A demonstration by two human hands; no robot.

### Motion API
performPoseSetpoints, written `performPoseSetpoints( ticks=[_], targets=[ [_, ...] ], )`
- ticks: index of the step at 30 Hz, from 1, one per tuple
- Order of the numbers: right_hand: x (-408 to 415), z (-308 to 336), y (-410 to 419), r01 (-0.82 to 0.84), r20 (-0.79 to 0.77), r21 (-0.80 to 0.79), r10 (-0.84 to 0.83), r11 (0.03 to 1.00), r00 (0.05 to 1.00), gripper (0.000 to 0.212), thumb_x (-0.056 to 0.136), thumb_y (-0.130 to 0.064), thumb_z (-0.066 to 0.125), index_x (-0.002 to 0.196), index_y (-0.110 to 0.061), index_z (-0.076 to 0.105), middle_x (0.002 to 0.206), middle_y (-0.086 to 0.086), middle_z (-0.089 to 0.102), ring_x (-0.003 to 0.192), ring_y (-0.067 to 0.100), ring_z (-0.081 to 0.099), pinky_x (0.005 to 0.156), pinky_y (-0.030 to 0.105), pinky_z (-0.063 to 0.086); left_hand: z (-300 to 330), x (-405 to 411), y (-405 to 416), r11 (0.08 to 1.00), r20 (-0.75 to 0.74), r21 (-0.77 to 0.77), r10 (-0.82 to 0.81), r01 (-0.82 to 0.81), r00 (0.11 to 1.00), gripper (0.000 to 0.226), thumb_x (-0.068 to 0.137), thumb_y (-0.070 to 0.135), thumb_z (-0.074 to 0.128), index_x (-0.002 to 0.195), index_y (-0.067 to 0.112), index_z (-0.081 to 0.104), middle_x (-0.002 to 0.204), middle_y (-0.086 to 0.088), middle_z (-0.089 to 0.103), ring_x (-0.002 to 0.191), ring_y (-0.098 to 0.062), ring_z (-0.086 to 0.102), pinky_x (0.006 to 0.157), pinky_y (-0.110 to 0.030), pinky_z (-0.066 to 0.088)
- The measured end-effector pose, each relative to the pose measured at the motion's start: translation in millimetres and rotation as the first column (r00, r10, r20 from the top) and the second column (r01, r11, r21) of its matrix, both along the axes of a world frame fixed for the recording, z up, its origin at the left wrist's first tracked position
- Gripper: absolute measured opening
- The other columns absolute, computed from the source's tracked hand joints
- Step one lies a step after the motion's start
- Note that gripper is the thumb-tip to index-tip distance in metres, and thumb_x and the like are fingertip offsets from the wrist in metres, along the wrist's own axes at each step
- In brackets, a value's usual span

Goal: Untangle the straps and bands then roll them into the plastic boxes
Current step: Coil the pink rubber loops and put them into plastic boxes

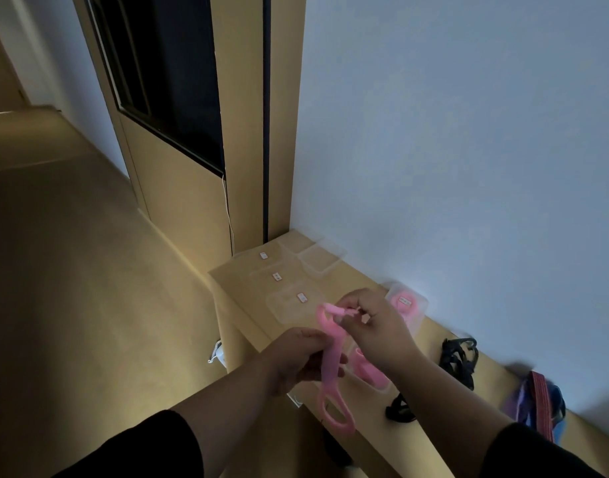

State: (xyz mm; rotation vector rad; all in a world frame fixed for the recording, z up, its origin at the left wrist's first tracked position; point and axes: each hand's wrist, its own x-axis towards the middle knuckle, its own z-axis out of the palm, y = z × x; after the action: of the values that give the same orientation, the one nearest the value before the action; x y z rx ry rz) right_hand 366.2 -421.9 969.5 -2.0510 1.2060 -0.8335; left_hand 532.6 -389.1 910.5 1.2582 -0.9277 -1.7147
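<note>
Untangling is the step in hand: the pink band [330,367] hangs in the air above the desk [430,439], its lower loop dangling toward six o'clock. The left hand [296,360] grips its middle, fingers curled round it, while the right hand [372,326] pinches the top end at twelve o'clock of the left. The next move, I judge, calls for drawing the band straight, then rolling it from the pinched end and setting it into an empty plastic box [291,305] lying at eleven o'clock of the hands. Another box [408,305], at two o'clock, already holds something pink. Black straps [458,357] and a purple and red bundle [537,398] wait at three to four o'clock. The desk's near-left edge runs just under the hands, so the loop hangs past it; the wall closes off the far side, and open floor lies toward nine o'clock.
</note>
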Motion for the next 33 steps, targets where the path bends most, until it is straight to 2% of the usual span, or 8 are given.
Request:
performPoseSetpoints(
  ticks=[5, 8, 12, 17, 20, 24, 29, 33],
  targets=[
    [-10, -24, 2, -0.100, -0.191, -0.171, 0.067, 0.980, 0.979, 0.008, 0.080, -0.039, 0.067, 0.087, -0.043, 0.067, 0.106, -0.030, 0.049, 0.108, -0.002, 0.046, 0.091, 0.025, 0.042, 2, 4, -1, 0.990, -0.189, 0.140, 0.000, 0.027, 0.982, 0.060, 0.101, 0.046, 0.032, 0.110, 0.003, 0.073, 0.102, -0.022, 0.071, 0.097, -0.036, 0.068, 0.081, -0.038, 0.054],
    [-15, -34, 6, -0.141, -0.321, -0.194, 0.073, 0.971, 0.944, 0.019, 0.076, -0.049, 0.064, 0.094, -0.044, 0.068, 0.106, -0.030, 0.046, 0.107, 0.004, 0.043, 0.092, 0.033, 0.042, -4, 4, -2, 0.985, -0.220, 0.168, -0.007, 0.045, 0.975, 0.069, 0.097, 0.065, 0.033, 0.113, 0.011, 0.073, 0.100, -0.017, 0.071, 0.095, -0.033, 0.068, 0.079, -0.037, 0.054],
    [-16, -39, 18, -0.213, -0.461, -0.185, 0.106, 0.959, 0.881, 0.015, 0.083, -0.040, 0.073, 0.098, -0.041, 0.070, 0.117, -0.020, 0.051, 0.112, 0.006, 0.040, 0.101, 0.032, 0.038, -12, 5, -1, 0.996, -0.224, 0.053, -0.053, 0.067, 0.973, 0.045, 0.086, 0.033, 0.068, 0.120, 0.004, 0.065, 0.108, -0.020, 0.071, 0.096, -0.031, 0.069, 0.081, -0.042, 0.058],
    [-21, -42, 30, -0.252, -0.458, -0.026, 0.213, 0.967, 0.863, 0.031, 0.087, -0.025, 0.064, 0.112, -0.044, 0.066, 0.125, -0.023, 0.046, 0.121, 0.002, 0.039, 0.106, 0.025, 0.039, -27, 4, -4, 0.999, -0.226, 0.007, -0.048, 0.051, 0.973, 0.031, 0.083, -0.003, 0.068, 0.113, 0.001, 0.070, 0.111, -0.026, 0.069, 0.098, -0.035, 0.069, 0.080, -0.045, 0.057],
    [-23, -40, 33, -0.093, -0.305, -0.019, 0.083, 0.995, 0.949, 0.033, 0.088, -0.021, 0.058, 0.116, -0.039, 0.064, 0.120, -0.020, 0.051, 0.116, 0.000, 0.044, 0.103, 0.029, 0.045, -30, 3, -3, 0.997, -0.169, 0.008, -0.068, 0.071, 0.983, 0.040, 0.077, -0.001, 0.074, 0.116, 0.003, 0.068, 0.113, -0.026, 0.068, 0.102, -0.038, 0.067, 0.088, -0.050, 0.054],
    [-19, -36, 30, 0.110, -0.258, 0.101, -0.081, 0.989, 0.963, 0.049, 0.089, -0.044, 0.062, 0.136, -0.031, 0.053, 0.130, -0.012, 0.054, 0.119, 0.011, 0.051, 0.100, 0.036, 0.049, -22, -2, 5, 0.989, -0.049, -0.043, -0.147, 0.145, 0.988, 0.031, 0.086, -0.008, 0.063, 0.113, 0.007, 0.069, 0.099, -0.017, 0.072, 0.092, -0.032, 0.070, 0.076, -0.042, 0.057],
    [-15, -31, 28, 0.094, -0.383, 0.175, -0.020, 0.980, 0.924, 0.022, 0.096, -0.031, 0.061, 0.114, -0.020, 0.066, 0.091, -0.009, 0.064, 0.079, 0.005, 0.060, 0.068, 0.021, 0.051, -16, -9, 12, 0.981, 0.007, -0.050, -0.189, 0.189, 0.982, 0.023, 0.087, -0.002, 0.067, 0.109, 0.004, 0.069, 0.096, -0.014, 0.073, 0.089, -0.027, 0.072, 0.072, -0.035, 0.057],
    [-16, -29, 29, 0.132, -0.336, 0.131, -0.081, 0.983, 0.938, 0.010, 0.095, -0.026, 0.062, 0.104, -0.022, 0.065, 0.089, -0.010, 0.062, 0.077, 0.003, 0.058, 0.062, 0.015, 0.041, -19, -7, 15, 0.977, 0.023, -0.031, -0.211, 0.212, 0.977, 0.029, 0.084, 0.008, 0.074, 0.112, 0.002, 0.068, 0.102, -0.017, 0.073, 0.098, -0.031, 0.070, 0.085, -0.040, 0.057]
  ],
)
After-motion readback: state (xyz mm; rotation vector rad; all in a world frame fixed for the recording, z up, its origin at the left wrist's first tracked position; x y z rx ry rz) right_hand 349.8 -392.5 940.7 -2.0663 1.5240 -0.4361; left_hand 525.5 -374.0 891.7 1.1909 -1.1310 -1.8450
